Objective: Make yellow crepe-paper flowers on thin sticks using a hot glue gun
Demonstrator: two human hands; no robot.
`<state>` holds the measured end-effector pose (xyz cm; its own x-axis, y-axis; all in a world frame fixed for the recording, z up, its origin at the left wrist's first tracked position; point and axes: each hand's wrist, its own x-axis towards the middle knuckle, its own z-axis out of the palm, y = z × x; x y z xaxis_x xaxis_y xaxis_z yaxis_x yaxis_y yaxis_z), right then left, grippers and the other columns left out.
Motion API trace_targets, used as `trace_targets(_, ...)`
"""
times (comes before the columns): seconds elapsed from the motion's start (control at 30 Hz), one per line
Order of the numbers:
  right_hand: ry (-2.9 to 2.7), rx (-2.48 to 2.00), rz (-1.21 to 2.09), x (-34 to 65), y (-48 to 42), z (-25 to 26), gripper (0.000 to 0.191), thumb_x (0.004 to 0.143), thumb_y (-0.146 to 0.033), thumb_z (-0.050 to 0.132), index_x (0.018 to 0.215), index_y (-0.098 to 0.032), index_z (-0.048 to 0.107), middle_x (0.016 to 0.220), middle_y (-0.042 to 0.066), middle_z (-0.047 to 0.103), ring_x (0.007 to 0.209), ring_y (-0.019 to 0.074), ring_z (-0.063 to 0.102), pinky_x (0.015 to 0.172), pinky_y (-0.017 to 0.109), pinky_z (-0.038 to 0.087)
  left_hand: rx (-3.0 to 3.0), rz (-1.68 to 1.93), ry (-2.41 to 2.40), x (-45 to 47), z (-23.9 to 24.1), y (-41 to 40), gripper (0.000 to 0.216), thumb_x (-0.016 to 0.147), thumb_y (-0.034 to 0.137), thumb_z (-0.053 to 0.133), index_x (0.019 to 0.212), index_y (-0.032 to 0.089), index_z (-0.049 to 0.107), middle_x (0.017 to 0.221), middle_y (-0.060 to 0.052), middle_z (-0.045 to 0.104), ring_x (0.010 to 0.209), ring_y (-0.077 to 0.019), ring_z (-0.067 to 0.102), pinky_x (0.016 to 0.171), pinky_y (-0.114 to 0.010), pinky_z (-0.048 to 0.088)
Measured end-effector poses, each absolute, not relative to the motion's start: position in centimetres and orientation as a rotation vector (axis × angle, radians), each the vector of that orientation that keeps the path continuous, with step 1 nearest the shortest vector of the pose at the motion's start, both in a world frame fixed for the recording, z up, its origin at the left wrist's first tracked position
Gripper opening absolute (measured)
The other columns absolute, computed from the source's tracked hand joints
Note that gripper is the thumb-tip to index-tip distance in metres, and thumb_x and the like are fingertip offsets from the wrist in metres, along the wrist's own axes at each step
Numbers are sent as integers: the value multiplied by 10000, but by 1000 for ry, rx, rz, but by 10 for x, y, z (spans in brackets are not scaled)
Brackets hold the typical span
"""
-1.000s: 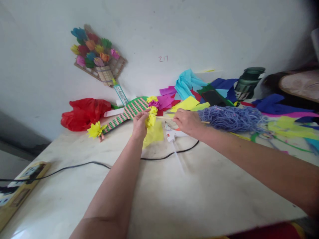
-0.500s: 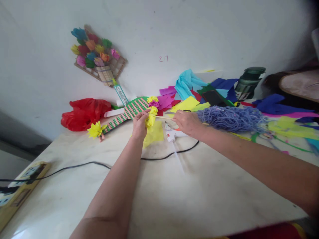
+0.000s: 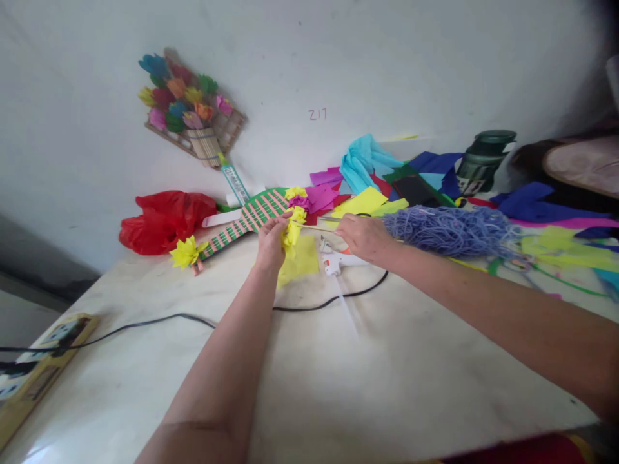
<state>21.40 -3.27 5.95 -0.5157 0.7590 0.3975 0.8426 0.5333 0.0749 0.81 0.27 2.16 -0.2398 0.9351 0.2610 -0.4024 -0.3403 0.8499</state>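
Observation:
My left hand point(image 3: 271, 241) is closed around a crumpled yellow paper flower point(image 3: 292, 233) held just above the table. My right hand point(image 3: 363, 237) pinches a thin wooden stick point(image 3: 316, 228) whose tip reaches into the flower. Under the flower lies a flat yellow paper sheet point(image 3: 300, 261). A white glue gun point(image 3: 338, 261) lies on the table right below my right hand, its black cord point(image 3: 314, 303) trailing toward me. A green and pink woven paddle point(image 3: 246, 220) with yellow and magenta paper flowers on it lies just behind my left hand.
A purple string heap point(image 3: 447, 231), coloured paper scraps point(image 3: 367, 183) and a dark green jar point(image 3: 481, 161) crowd the back right. A red plastic bag point(image 3: 162, 219) sits back left. A flower-covered paddle point(image 3: 191, 109) leans on the wall. A power strip point(image 3: 33, 367) sits at the left edge.
The stick's tip has slid slightly further left into the flower. Both hands have stayed almost in place.

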Motion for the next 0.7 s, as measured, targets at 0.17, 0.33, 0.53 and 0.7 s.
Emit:
trace_targets(0.17,-2387,-1328,-330,216,-29,55,263,917,-246,421,885,-114,646,900,103,646,809,182,589,577,280,291,993,1740,816,8,21,2,141,538,208,690,565,156,563,943,-64,697,760,-164,623,674,-277,456)
trace_targets(0.33,-2357,-1303,-274,217,-27,52,227,901,-227,433,858,-130,634,893,88,642,799,175,588,587,272,294,1015,1737,819,7,20,2,144,562,222,683,571,165,551,921,-51,699,748,-154,619,675,-272,454)
trace_targets(0.53,-2389,-1293,-275,218,-28,53,248,920,-241,401,881,-132,620,896,94,639,802,176,578,601,273,306,1028,1736,832,6,20,3,151,567,226,689,575,166,551,897,-49,699,671,-126,596,627,-255,429)
trace_targets(0.7,-2433,-1329,-273,217,-30,54,269,934,-240,365,917,-118,604,909,106,627,809,179,573,603,274,312,1028,1732,854,7,22,2,175,555,258,698,588,166,554,921,-57,700,638,-124,583,598,-259,419)
